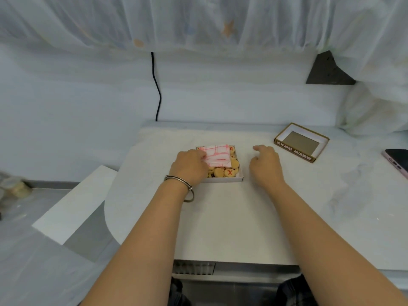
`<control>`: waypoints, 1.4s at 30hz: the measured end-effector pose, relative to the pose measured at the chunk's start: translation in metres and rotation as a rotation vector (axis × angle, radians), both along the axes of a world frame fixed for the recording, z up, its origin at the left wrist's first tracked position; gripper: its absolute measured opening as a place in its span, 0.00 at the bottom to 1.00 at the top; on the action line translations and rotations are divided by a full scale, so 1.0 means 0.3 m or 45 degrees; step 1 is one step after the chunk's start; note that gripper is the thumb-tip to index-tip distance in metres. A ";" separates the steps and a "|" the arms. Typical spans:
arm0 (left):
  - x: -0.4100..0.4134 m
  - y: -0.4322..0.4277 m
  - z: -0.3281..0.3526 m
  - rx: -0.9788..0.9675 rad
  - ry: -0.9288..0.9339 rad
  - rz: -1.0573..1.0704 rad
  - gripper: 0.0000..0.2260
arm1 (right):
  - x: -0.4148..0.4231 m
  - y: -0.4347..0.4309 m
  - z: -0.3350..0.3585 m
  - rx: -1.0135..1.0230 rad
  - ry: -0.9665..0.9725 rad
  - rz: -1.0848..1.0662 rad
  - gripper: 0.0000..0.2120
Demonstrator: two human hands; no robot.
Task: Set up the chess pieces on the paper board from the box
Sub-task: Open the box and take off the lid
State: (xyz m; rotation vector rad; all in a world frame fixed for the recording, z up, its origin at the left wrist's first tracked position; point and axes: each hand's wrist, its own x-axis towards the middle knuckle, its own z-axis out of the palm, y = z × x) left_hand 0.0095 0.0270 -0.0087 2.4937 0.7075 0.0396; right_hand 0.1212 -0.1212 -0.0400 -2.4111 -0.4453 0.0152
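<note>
On the white bench (220, 217) we see the open white box (223, 179). Inside it, the folded paper board (217, 154), pink-gridded, lies atop round tan chess pieces (219, 172) marked in red. Our left grip (189, 164) pinches its left edge. Our right grip (266, 165) hovers just right of the box, loosely curled, holding nothing.

Red X-like mark on 1 chess piece (229, 172); lid (295, 152) print illegible.

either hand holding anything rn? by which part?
Left hand grips the folded paper board by its left edge, above the box. Right hand holds nothing.
</note>
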 end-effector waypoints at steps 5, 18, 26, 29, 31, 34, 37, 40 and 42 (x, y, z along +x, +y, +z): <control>0.001 0.007 0.005 -0.085 -0.106 0.038 0.16 | -0.026 0.068 0.001 0.242 0.176 0.075 0.14; 0.015 0.014 0.020 -0.500 -0.427 0.155 0.22 | -0.070 0.076 0.081 0.737 0.367 0.150 0.07; -0.010 0.073 0.054 -0.575 -1.006 0.684 0.05 | -0.083 0.060 0.088 0.570 0.278 0.170 0.10; -0.049 0.128 0.027 0.389 -1.168 0.671 0.05 | -0.093 0.070 0.055 0.275 0.249 0.171 0.20; -0.049 0.163 -0.039 0.773 -0.948 0.443 0.08 | -0.102 0.078 0.037 0.162 0.251 0.193 0.23; -0.048 0.179 -0.133 0.646 -0.195 0.175 0.14 | -0.110 0.081 0.021 0.100 0.246 0.222 0.22; -0.068 0.175 -0.147 0.489 -0.025 0.111 0.22 | -0.114 0.071 0.010 0.028 0.209 0.253 0.19; -0.069 0.145 -0.104 0.425 -0.189 0.124 0.26 | -0.119 0.053 0.009 0.002 0.217 0.267 0.21; -0.054 0.098 -0.072 0.236 -0.259 0.070 0.24 | -0.127 0.043 0.019 0.035 0.234 0.280 0.22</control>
